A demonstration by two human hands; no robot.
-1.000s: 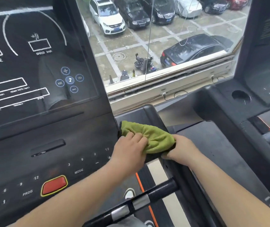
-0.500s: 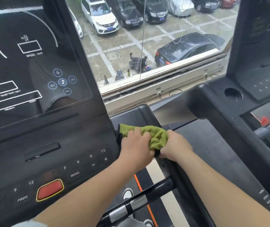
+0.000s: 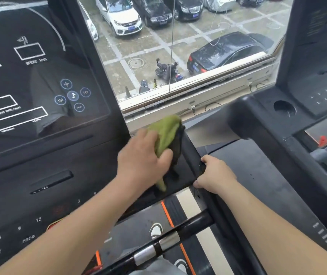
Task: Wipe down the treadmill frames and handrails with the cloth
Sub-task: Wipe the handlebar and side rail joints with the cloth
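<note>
Cloth (image 3: 167, 132): fuzzy green, bunched in left grip (image 3: 140, 161) | right grip (image 3: 216, 175) clasps smooth black frame (image 3: 189, 151)

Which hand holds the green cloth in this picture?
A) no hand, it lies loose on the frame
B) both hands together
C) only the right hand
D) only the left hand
D: the left hand grips the green cloth, while the right hand holds the edge of the black treadmill frame, apart from the cloth.
</note>
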